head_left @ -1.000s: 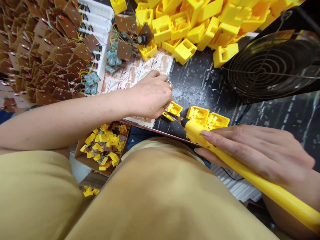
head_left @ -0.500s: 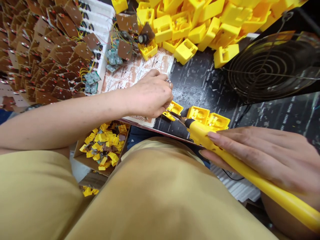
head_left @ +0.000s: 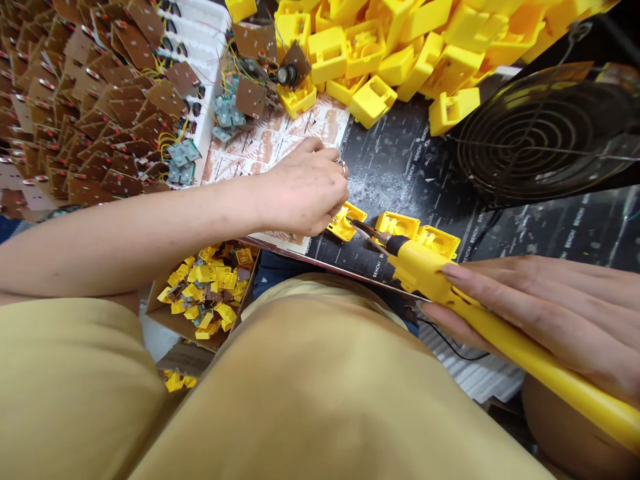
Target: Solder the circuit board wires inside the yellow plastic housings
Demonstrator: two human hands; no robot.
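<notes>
My left hand (head_left: 303, 190) is closed in a pinch on a small yellow plastic housing (head_left: 345, 223) at the near edge of the dark work mat (head_left: 400, 170). My right hand (head_left: 545, 313) grips the long yellow handle of a soldering iron (head_left: 450, 287). Its dark metal tip (head_left: 367, 231) points left and touches the housing under my left fingers. Two more open yellow housings (head_left: 417, 233) lie on the mat just behind the iron's tip.
A heap of yellow plastic cases (head_left: 400, 47) fills the back. Brown circuit boards (head_left: 85, 100) with wires pile up at the left. A black wire-guard fan (head_left: 545, 127) stands at the right. A cardboard box of small yellow parts (head_left: 207, 297) sits below the table edge, beside my knees.
The soldering iron and my right hand have shifted slightly right and up, with the tip still at the housing. My left hand has tilted the small housing a little.
</notes>
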